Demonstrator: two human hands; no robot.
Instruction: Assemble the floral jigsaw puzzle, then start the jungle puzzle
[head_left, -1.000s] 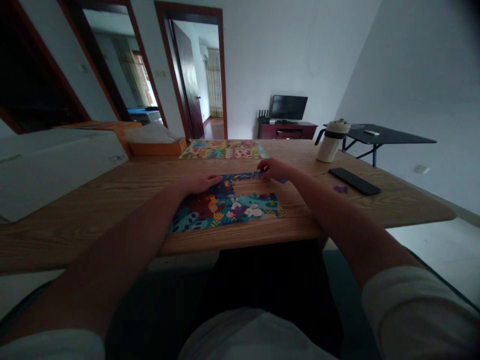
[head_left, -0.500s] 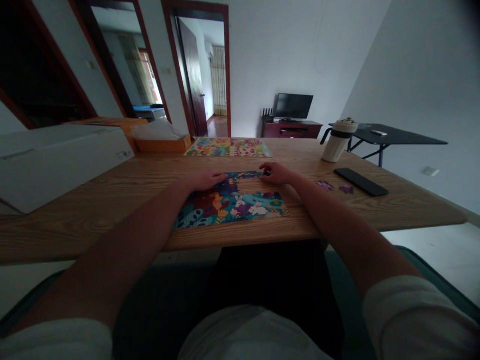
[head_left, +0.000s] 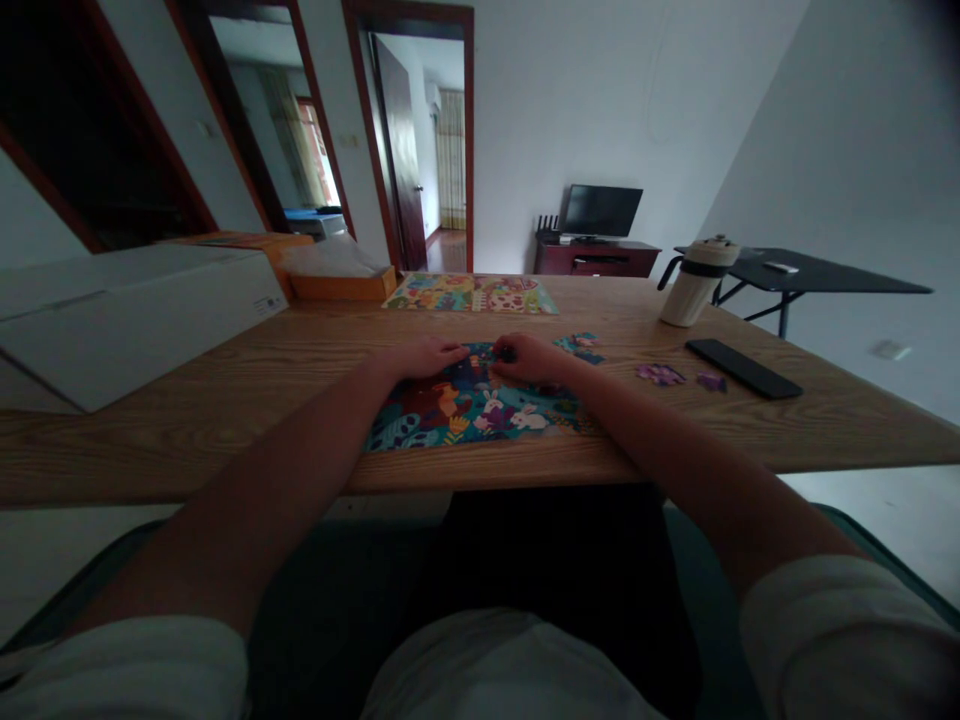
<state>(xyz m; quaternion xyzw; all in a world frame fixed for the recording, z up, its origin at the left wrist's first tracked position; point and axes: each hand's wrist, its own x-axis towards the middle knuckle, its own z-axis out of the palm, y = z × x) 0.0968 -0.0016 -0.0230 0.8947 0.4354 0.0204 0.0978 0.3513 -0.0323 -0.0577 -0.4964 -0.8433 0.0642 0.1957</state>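
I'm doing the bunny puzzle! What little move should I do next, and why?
I'd gently press down the piece your right hand seems to pinch, while your left hand steadies the jigsaw puzzle. Its top part looks unfinished, and loose pieces lie nearby.

A cream tumbler (head_left: 694, 285) stands near a black device (head_left: 742, 368).

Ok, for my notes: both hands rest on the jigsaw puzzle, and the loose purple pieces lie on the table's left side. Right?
No: the head view shows the loose purple pieces on the right side of the table. The left hand and right hand do rest on the jigsaw puzzle.
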